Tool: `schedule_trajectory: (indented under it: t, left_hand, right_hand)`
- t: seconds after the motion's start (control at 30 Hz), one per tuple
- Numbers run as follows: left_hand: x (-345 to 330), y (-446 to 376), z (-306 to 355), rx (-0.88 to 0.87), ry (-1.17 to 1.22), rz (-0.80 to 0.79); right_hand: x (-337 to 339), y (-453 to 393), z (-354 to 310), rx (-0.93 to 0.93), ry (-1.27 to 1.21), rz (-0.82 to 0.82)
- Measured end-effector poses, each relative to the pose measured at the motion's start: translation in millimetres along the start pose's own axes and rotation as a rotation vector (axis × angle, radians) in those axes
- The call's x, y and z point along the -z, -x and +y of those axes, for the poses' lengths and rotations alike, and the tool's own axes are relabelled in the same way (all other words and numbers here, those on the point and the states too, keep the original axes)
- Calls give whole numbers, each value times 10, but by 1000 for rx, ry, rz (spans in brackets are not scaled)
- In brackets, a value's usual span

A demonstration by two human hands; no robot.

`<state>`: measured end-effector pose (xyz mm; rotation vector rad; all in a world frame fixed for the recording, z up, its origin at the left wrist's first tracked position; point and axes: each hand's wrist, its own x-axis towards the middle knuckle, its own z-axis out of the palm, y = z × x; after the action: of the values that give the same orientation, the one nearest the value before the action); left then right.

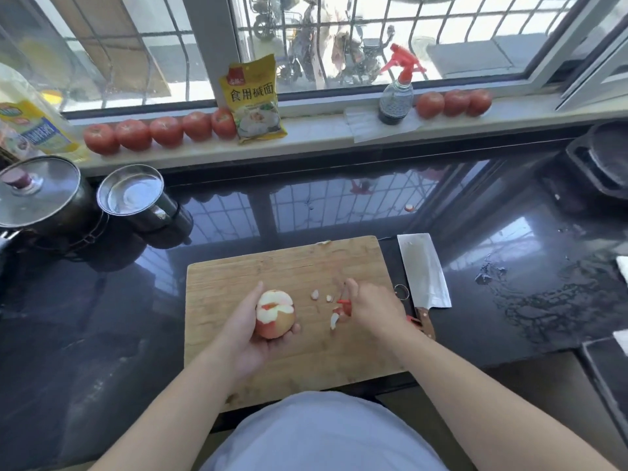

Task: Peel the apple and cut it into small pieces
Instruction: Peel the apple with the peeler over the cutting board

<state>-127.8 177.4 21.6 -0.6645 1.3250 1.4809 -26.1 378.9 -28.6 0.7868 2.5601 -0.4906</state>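
Left hand [252,334] cupped the half-peeled red apple [274,314], fingers curled round it, above the rectangular bamboo cutting board [238,277]. Small peel scraps [334,319] lay on the board between the hands. Right hand [372,309] was clenched on a red-handled peeler [346,300]. Steel cleaver with wooden handle [423,271] lay flat on the dark glossy counter [509,253], just beside the board's right edge.

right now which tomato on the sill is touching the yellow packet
The rightmost tomato of the left row of five; it sits against the yellow packet, while the others sit farther left.
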Motion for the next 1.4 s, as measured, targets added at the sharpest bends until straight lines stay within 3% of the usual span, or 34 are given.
schedule_trajectory:
  t: [0.1, 0.17, 0.2, 0.27, 0.37, 0.43, 0.6, 0.83, 0.93, 1.0, 1.07, 1.23, 1.33, 1.4]
  left_hand:
    - [-216, -141, 43, -1, 29, 13]
    - [-400, -237, 49, 7, 48, 10]
    - [-504, -267, 50, 6, 55, 4]
    - [-697, -344, 32, -10, 66, 11]
    - [-935, -468, -4, -44, 56, 57]
    - [-1050, -540, -25, -53, 75, 104]
    - [-1150, -621, -81, -56, 190, 186]
    - [-1003, -506, -96, -54, 244, 204]
    - [-862, -402, -99, -36, 249, 176]
    - [-714, -332, -114, -35, 268, 198]
    - [-532, -269, -122, -30, 295, 214]
    - [-73, -169, -56, -43, 274, 230]
    - [92, -88, -1, -62, 246, 177]
    - [180, -37, 29, -89, 235, 112]
  right_hand:
    - [203, -85, 228, -182, -492, 2]
    - [428, -141, 415, -175, -784, -79]
    - [509, -199, 531, -133, -817, -108]
    - [622, -415, 802, -88, -682, -34]
    - [756, -1028, 1208, -176, -355, 205]
    - [891, -1382, 1378, -178, -237, 282]
    - [863, -2010, 1606, -222, -67, 238]
    - [899, -1978, 1431, -271, -135, 183]
    - [812, -1523, 963, 9, -226, 108]
    - [612, -1056, 560, 248, -240, -112]
    - [417, -797, 317, 327, -174, -288]
    - [307, -1272, 149, 216, -105, 121]
    - [298, -1497, 36, 184, -73, 14]
    - [265, -1551, 23, 170, -109, 76]
